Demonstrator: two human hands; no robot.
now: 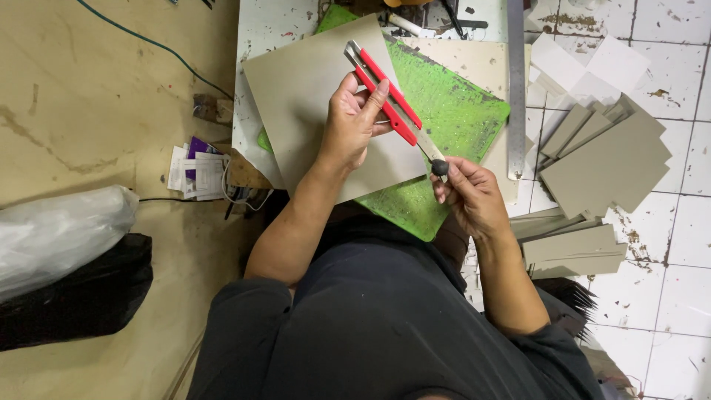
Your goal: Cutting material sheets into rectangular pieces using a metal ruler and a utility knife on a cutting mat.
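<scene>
Head view looks straight down on a person in a dark shirt, both bare forearms reaching out over a green mat point(444, 111). Left hand point(354, 122) closes around the red body of a knife point(389, 96), the fingers wrapped over its upper edge and the thumb underneath, so the tool slants from upper left to lower right above the mat. Right hand point(468, 194) pinches the small dark knob point(440, 167) at the knife's lower end between thumb and forefinger, with the other fingers curled in (the metal strip of the knife shows bare between the red body and the knob).

Under the left hand lies a grey board point(296, 81), covering the mat's left part and reaching past its left edge onto a speckled white panel point(259, 30). A steel ruler point(516, 89) lies along the mat's right edge, pointing away from the person. Right of the ruler, on the white tiled floor point(681, 237), sits a loose pile of grey board pieces point(607, 163), and a second stack point(574, 248) lies nearer the person's right elbow. At the left, on the brown floor, are a clear plastic bag point(59, 233) over a black one point(74, 296), and some papers point(196, 170) beside the white panel's near left corner.
</scene>
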